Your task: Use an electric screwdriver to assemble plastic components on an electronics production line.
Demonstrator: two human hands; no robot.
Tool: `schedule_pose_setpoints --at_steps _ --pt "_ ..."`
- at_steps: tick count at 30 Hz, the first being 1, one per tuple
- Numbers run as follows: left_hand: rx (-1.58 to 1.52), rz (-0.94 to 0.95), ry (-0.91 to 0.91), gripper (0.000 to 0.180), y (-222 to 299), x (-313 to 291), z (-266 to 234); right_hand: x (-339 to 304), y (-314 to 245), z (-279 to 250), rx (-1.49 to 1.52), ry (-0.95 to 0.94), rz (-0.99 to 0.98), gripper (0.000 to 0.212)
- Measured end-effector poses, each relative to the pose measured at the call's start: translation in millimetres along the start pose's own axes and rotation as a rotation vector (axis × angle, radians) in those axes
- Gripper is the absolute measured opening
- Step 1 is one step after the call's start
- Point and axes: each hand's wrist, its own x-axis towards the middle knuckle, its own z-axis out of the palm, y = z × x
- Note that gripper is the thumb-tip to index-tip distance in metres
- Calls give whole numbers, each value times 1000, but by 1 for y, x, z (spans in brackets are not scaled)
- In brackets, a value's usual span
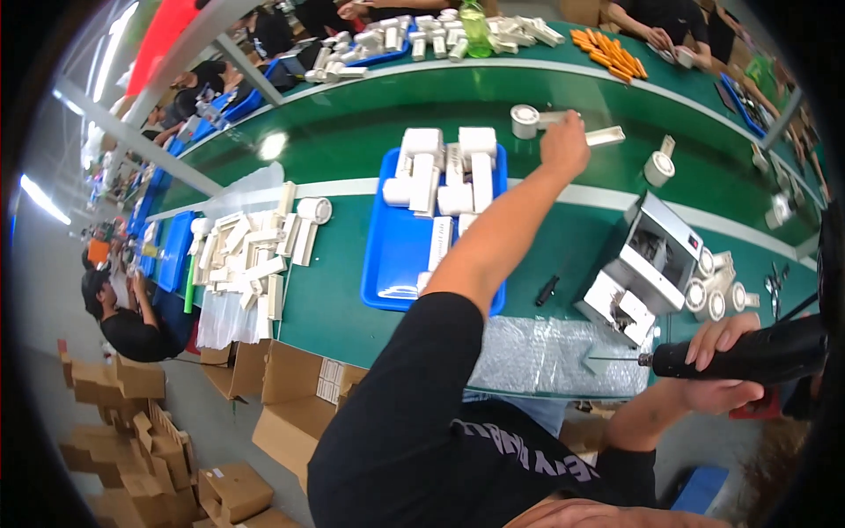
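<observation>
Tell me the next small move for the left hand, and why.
Probably draw the long white piece off the green belt toward the bench: the left hand is right at it, though its grip is hidden, and the right hand holds a black power screwdriver with its bit over the bubble wrap.

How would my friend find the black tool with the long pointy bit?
Start at the long green table and go to its near edge, where a clear plastic sheet lies. Just right of the sheet, the person's right hand grips the black power tool. Unlike the small black object lying on the table, it is big and has a thin metal shaft pointing left.
</observation>
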Motion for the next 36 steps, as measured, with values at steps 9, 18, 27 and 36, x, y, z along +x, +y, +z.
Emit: schedule_pose_setpoints --at_steps 9,18,27,36 --pt "104 498 -254 30 -40 35 -115 7 12 -24 -49 -47 88 90" --pt "715 943 -641 61 -97 -1 -216 5 25 -4 -85 -68 57 79" --pt "290 796 -486 53 -80 4 -217 -7 11 -4 -137 -16 92 75" --pt "-571 -139 -577 38 -1 -184 -220 -10 -6 -21 -104 -91 157 75"
